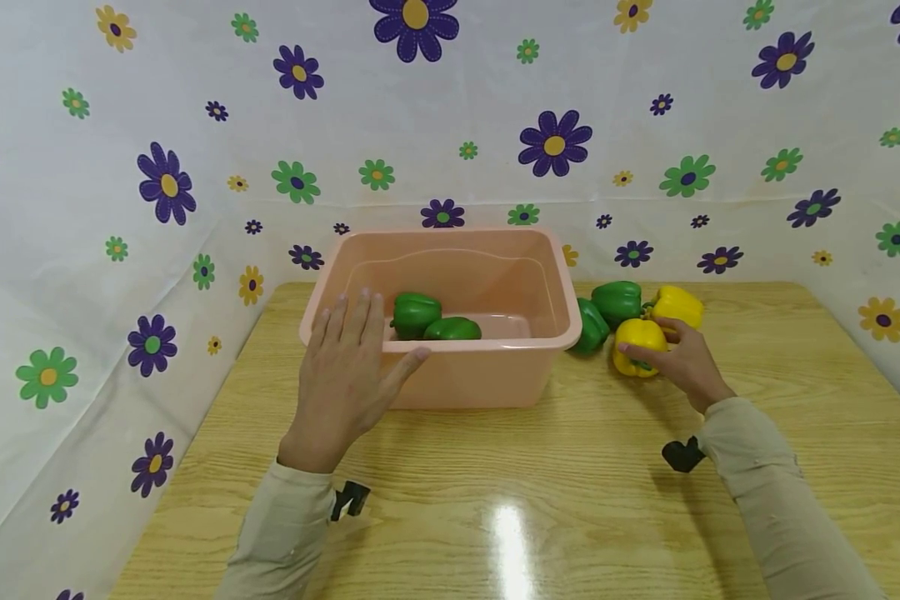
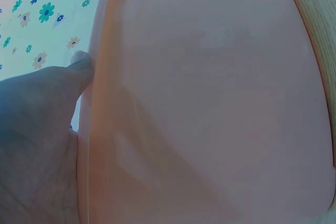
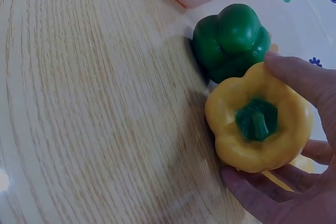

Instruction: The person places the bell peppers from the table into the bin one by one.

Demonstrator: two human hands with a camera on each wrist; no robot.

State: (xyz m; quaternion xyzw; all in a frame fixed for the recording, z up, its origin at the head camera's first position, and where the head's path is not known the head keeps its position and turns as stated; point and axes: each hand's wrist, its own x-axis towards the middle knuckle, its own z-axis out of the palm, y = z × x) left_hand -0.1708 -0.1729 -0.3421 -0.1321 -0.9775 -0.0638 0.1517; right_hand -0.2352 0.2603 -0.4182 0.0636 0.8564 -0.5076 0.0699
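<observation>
My right hand [image 1: 686, 362] grips a yellow bell pepper [image 1: 640, 346], thumb on one side and fingers curled round the other. In the right wrist view its green stem faces the camera, and the pepper [image 3: 231, 121] sits close to a green one [image 3: 231, 40]. My left hand [image 1: 345, 375] lies with straight fingers over the front left rim of a pink plastic bin [image 1: 487, 375]. In the left wrist view its thumb touches the rim of the bin [image 2: 210, 87]. Two green bell peppers [image 1: 417, 313] lie inside the bin.
Right of the bin are two more green bell peppers [image 1: 617, 300] and a second yellow one [image 1: 678, 307], bunched together on the wooden table [image 1: 450, 500]. A white flowered cloth [image 1: 480, 92] hangs behind and at both sides.
</observation>
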